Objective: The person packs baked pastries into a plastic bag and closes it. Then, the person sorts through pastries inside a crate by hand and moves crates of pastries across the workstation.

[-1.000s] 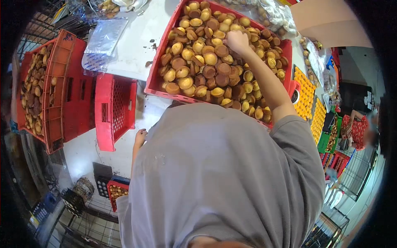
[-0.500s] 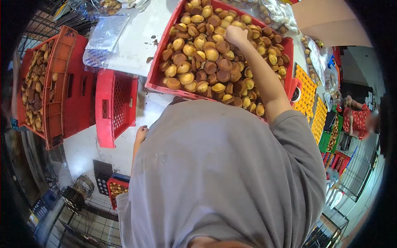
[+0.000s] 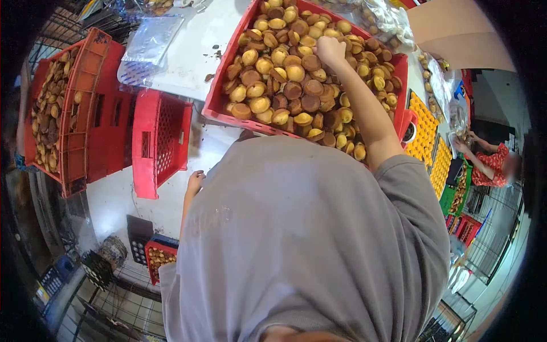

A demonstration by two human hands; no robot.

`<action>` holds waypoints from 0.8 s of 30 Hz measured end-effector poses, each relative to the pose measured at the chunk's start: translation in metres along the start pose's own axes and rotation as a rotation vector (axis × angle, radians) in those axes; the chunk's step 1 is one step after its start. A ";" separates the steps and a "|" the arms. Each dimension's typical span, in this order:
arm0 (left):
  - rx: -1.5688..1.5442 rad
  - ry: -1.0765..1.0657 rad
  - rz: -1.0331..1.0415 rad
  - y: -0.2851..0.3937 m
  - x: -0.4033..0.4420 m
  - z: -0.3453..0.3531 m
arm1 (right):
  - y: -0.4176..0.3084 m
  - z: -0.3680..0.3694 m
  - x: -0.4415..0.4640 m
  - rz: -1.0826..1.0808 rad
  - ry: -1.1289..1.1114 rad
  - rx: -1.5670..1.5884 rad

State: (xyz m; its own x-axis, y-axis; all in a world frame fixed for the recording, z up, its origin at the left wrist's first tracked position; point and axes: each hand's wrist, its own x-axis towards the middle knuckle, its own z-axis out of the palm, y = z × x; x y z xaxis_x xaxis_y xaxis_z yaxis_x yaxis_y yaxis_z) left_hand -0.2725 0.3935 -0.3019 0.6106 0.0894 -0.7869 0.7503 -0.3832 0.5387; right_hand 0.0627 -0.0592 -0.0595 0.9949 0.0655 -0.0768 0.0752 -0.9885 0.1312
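Note:
A large red crate on the table holds a heap of small round golden-brown cakes. Over the far part of the heap, my right hand is closed among the cakes, its fingers bent downward. Whatever it grips is hidden beneath it. My left hand hangs low beside my body, away from the crate, with its fingers loosely bent and apart and nothing visible in them. My shirt covers part of that arm.
To the left stand an empty red crate and stacked crates with cakes. Clear plastic bags lie on the white table. A red mug and yellow-filled trays sit right. Another person works farther right.
My view has shifted slightly, and my right hand stays over the same part of the heap. The other person at the right now reaches both arms toward the table.

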 end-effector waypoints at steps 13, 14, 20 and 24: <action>-0.062 0.026 0.026 0.009 -0.007 0.004 | 0.016 0.007 0.004 -0.080 0.054 0.127; -0.067 0.032 0.028 0.010 -0.008 0.004 | 0.026 0.016 0.012 -0.050 0.017 0.184; 0.045 0.066 0.009 0.021 -0.029 0.004 | 0.049 -0.029 0.021 0.051 -0.199 0.739; -0.010 0.093 0.006 0.006 -0.020 0.007 | 0.016 -0.074 0.027 -0.172 -0.188 0.992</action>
State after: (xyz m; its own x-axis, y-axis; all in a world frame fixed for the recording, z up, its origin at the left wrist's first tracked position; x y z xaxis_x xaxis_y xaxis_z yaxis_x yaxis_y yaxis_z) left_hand -0.2825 0.3832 -0.2848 0.6360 0.1725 -0.7521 0.7485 -0.3749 0.5470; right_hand 0.0959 -0.0631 0.0136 0.9427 0.2793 -0.1826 0.0415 -0.6410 -0.7664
